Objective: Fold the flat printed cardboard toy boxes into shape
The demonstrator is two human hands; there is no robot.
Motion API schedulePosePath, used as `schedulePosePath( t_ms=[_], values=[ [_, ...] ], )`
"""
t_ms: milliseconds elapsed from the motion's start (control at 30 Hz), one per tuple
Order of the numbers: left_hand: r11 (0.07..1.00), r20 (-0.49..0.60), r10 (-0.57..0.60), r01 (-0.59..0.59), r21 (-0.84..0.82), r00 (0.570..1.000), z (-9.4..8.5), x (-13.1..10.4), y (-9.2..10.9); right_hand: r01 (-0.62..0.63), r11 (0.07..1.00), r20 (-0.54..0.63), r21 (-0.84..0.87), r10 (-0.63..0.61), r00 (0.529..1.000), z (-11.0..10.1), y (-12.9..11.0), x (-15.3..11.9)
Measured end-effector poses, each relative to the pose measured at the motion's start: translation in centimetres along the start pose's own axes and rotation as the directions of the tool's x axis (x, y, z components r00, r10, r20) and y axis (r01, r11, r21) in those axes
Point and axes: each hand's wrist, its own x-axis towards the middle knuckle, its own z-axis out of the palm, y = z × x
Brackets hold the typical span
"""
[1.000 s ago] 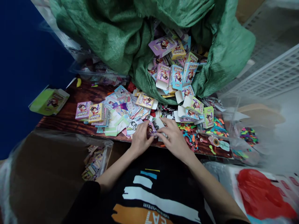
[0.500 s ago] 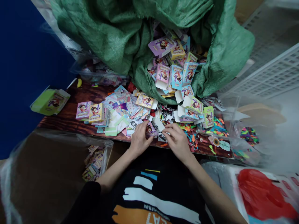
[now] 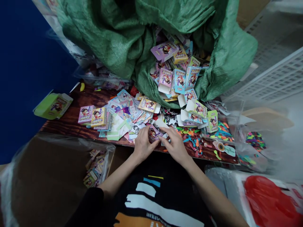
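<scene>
A small purple box (image 3: 154,133) is between my two hands at the table's front edge, its white flap standing out at the upper right. My left hand (image 3: 144,142) grips its left side. My right hand (image 3: 174,143) has its thumb and fingers pinched at the box's right side and flap. Left of my hands lie scattered printed cards (image 3: 123,110), with a pink box (image 3: 86,114) and a yellow box (image 3: 98,116) beside them. Several small boxes (image 3: 165,80) spill from a green sack (image 3: 113,41) beyond my hands.
Colourful small pieces (image 3: 193,138) lie right of my hands, near a green box (image 3: 212,121). An open carton (image 3: 47,176) lined with plastic stands below left and holds small boxes. At the lower right is a red plastic bag (image 3: 267,198).
My right hand has moved left, closer to my left hand, and its thumb now meets the purple box. The view has shifted slightly.
</scene>
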Motion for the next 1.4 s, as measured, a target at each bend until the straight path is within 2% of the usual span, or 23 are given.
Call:
schedulePosePath(
  t_ms=[100,267,333,533,633,700,800,900,967,1067,1167,1233,1333,1400],
  values=[
    [1.000,-0.014,-0.011,0.011,-0.018,1.000,0.0,0.2,0.0,0.012,1.000,0.066,0.020,-0.014,0.998,-0.3,-0.1,0.5],
    [0.998,-0.022,-0.044,0.043,-0.039,0.999,-0.2,0.4,0.0,-0.001,0.987,-0.098,0.159,0.017,0.995,-0.8,-0.9,0.6],
    [0.999,-0.004,-0.030,0.030,-0.040,1.000,-0.3,0.5,0.1,-0.021,0.985,-0.110,0.170,0.040,0.993,-1.1,-1.0,0.5],
    [0.999,0.055,0.054,-0.054,0.002,0.997,-0.7,0.4,0.0,-0.084,0.976,0.079,0.203,0.069,0.994,-2.7,-0.2,0.9],
    [0.995,0.079,0.100,-0.102,0.011,0.992,-0.8,0.2,0.1,-0.127,0.960,0.073,0.248,0.112,0.991,-2.6,-0.1,1.2],
    [0.992,0.080,0.123,-0.124,0.003,0.989,-0.8,0.1,0.4,-0.087,0.977,0.005,0.193,0.088,0.996,-2.1,-0.4,1.4],
    [0.993,0.043,0.117,-0.117,-0.007,0.992,-0.5,0.1,0.7,0.027,0.999,-0.074,0.021,-0.026,0.997,-1.3,-1.1,1.8],
    [0.995,0.007,0.094,-0.094,-0.012,0.996,-0.2,0.2,0.7,0.058,0.998,-0.107,-0.016,-0.059,0.992,-0.9,-1.2,1.7],
    [0.996,0.004,0.083,-0.082,-0.025,0.997,-0.1,0.3,0.8,0.045,0.999,-0.088,0.009,-0.044,0.995,-1.1,-1.0,1.5],
    [0.995,0.010,0.079,-0.078,-0.056,0.997,-0.1,0.4,1.1,-0.008,0.999,0.019,0.044,0.007,1.000,-1.6,-0.5,1.3],
    [0.985,0.040,0.086,-0.079,-0.154,0.996,-0.1,0.6,1.7,-0.083,0.986,0.058,0.144,0.075,0.996,-2.4,-0.3,1.5],
    [0.956,0.107,0.033,0.000,-0.295,0.994,0.0,0.6,2.0,-0.090,0.965,-0.015,0.244,0.097,0.995,-2.8,-0.2,1.7],
    [0.834,0.225,-0.108,0.212,-0.509,0.968,0.2,0.6,2.4,-0.075,0.912,-0.162,0.403,0.151,0.975,-2.8,-0.2,1.8],
    [0.761,0.238,-0.161,0.274,-0.588,0.958,0.3,0.4,2.5,-0.079,0.885,-0.190,0.460,0.185,0.964,-2.5,0.0,1.4]
  ],
)
